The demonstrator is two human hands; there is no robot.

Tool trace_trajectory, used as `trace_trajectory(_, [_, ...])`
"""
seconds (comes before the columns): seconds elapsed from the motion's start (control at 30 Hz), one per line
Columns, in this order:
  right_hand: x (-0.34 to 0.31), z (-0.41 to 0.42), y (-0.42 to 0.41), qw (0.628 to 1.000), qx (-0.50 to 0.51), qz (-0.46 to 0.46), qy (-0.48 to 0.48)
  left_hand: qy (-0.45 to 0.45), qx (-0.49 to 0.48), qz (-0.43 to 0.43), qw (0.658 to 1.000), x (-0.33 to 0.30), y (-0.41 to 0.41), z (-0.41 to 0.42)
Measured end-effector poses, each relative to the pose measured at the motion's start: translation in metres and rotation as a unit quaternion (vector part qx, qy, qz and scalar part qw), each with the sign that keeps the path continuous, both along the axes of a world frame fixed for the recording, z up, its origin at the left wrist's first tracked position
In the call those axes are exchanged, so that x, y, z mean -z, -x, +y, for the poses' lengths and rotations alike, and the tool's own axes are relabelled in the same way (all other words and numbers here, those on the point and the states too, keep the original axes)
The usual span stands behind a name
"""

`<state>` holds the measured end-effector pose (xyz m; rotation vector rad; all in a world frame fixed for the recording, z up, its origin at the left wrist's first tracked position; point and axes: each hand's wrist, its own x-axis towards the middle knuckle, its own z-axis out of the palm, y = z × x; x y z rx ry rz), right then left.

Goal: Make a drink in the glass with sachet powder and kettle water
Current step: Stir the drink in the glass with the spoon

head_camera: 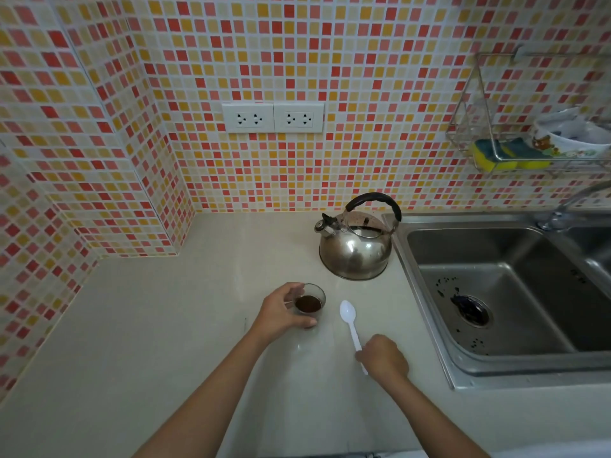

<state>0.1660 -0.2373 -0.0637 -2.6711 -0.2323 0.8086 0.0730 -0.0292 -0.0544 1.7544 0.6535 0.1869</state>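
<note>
A small clear glass (312, 300) with dark brown drink in it stands on the pale counter (148, 342). My left hand (284, 312) wraps around its left side. A white plastic spoon (349, 320) lies just right of the glass, bowl pointing away from me. My right hand (383, 358) is closed on the spoon's handle end. The steel kettle (355, 246) with a black handle sits behind the glass, beside the sink. No sachet is visible.
A steel sink (496, 292) with a tap (568, 203) fills the right side. A wire wall rack (515, 140) holds a sponge and a bowl. Two double sockets (272, 118) sit on the tiled wall.
</note>
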Motion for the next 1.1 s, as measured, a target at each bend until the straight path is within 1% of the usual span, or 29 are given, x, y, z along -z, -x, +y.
trace_trajectory(0.07, [-0.005,-0.002,-0.002,0.998,0.041,-0.014,-0.037,-0.002,-0.005,-0.002,1.000,0.001,-0.001,0.000])
trace_trajectory(0.13, [-0.012,-0.004,-0.007,0.986,0.105,-0.032,-0.127,-0.001,-0.012,-0.005,1.000,0.002,-0.001,0.000])
trace_trajectory(0.2, [-0.025,-0.007,-0.010,0.956,0.161,-0.057,-0.240,-0.002,-0.015,-0.007,1.000,0.003,0.000,-0.001])
trace_trajectory(0.23, [-0.033,-0.008,-0.013,0.937,0.171,-0.080,-0.292,-0.002,-0.015,-0.007,1.000,0.003,0.000,-0.001])
trace_trajectory(0.33, [-0.066,-0.010,-0.019,0.882,0.149,-0.142,-0.424,-0.003,-0.017,-0.010,1.000,0.005,-0.001,-0.002])
trace_trajectory(0.43, [-0.098,-0.004,-0.023,0.850,0.085,-0.180,-0.488,-0.006,-0.013,-0.005,1.000,0.004,-0.001,-0.002])
trace_trajectory(0.5, [-0.111,0.002,-0.023,0.835,0.031,-0.178,-0.519,-0.009,-0.014,-0.003,1.000,0.004,0.000,-0.003])
trace_trajectory(0.53, [-0.116,0.006,-0.022,0.833,-0.004,-0.172,-0.525,-0.014,-0.015,-0.001,1.000,0.003,0.000,-0.003])
trace_trajectory(0.6, [-0.118,0.018,-0.019,0.841,-0.079,-0.150,-0.513,-0.024,-0.017,0.003,1.000,0.001,0.000,-0.003])
trace_trajectory(0.7, [-0.114,0.041,-0.012,0.866,-0.201,-0.140,-0.437,-0.037,-0.016,0.000,0.999,-0.001,-0.001,-0.004])
trace_trajectory(0.8, [-0.107,0.055,-0.012,0.871,-0.293,-0.163,-0.359,-0.035,-0.018,0.004,0.999,-0.003,-0.001,-0.006])
trace_trajectory(0.9, [-0.101,0.062,-0.020,0.882,-0.293,-0.165,-0.331,-0.032,-0.024,0.010,0.999,-0.005,-0.001,-0.007])
trace_trajectory(0.97, [-0.098,0.066,-0.021,0.890,-0.286,-0.133,-0.330,-0.028,-0.031,0.014,0.999,-0.006,-0.001,-0.008])
trace_trajectory(1.03, [-0.096,0.069,-0.018,0.888,-0.294,-0.105,-0.338,-0.023,-0.033,0.014,0.999,-0.007,-0.001,-0.008])
trace_trajectory(1.1, [-0.096,0.072,-0.017,0.886,-0.300,-0.098,-0.341,-0.025,-0.029,0.016,0.999,-0.010,-0.001,-0.008])
